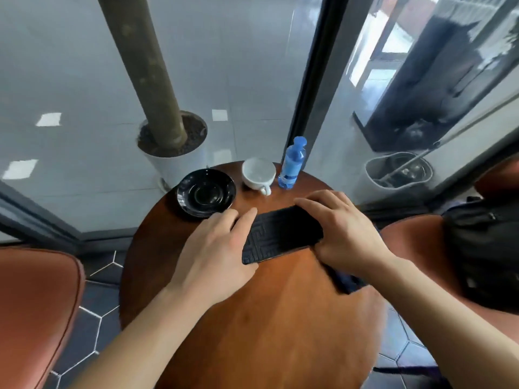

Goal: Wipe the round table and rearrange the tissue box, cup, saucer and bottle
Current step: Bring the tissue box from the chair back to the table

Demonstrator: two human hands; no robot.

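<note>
A black patterned tissue box [276, 234] lies near the middle of the round brown table [252, 318]. My left hand [219, 248] grips its left end and my right hand [342, 228] grips its right end, fingers curled over the far edge. Along the far rim stand a black saucer [206, 192], an empty white cup [258, 174] and a blue bottle [292, 167], side by side from left to right. A dark cloth [346, 280] lies partly under my right wrist.
An orange chair [33, 310] stands at the left. Another orange seat at the right carries a black bag [486, 248]. A glass wall rises just behind the table, with a potted trunk [171, 136] and a mop bucket [398, 169] beyond it.
</note>
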